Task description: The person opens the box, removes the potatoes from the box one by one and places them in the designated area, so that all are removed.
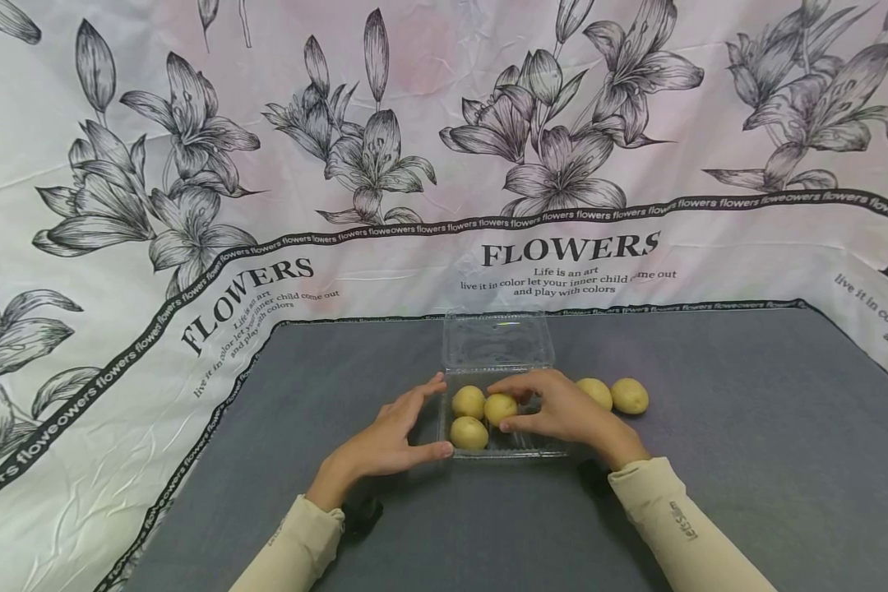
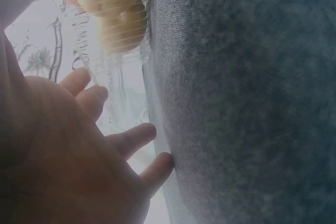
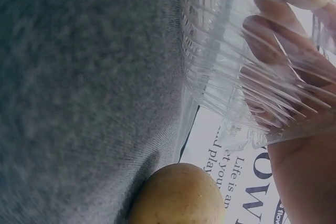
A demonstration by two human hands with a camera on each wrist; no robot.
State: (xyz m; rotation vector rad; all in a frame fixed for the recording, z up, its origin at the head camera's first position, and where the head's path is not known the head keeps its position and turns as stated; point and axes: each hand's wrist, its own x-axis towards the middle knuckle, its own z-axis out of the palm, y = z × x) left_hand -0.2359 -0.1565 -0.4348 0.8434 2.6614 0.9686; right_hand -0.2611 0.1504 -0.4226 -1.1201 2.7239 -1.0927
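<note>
A clear plastic clamshell box (image 1: 506,453) sits on the grey cloth with its lid (image 1: 497,342) folded back. Two yellow potatoes lie along its left side, a rear potato (image 1: 468,401) and a front potato (image 1: 469,434). My right hand (image 1: 558,407) reaches in over the right wall and pinches a third potato (image 1: 500,409) between thumb and fingers, beside the rear one. In the right wrist view, its fingers show through the ribbed wall. My left hand (image 1: 395,437) is spread at the box's left side, thumb near the front corner, fingertips against the clear plastic in the left wrist view.
Right of the box, two more potatoes lie on the cloth, one partly behind my right hand (image 1: 596,392) and another potato (image 1: 630,396) farther right. A white flower-print sheet (image 1: 400,271) rises behind the grey table cloth (image 1: 747,427).
</note>
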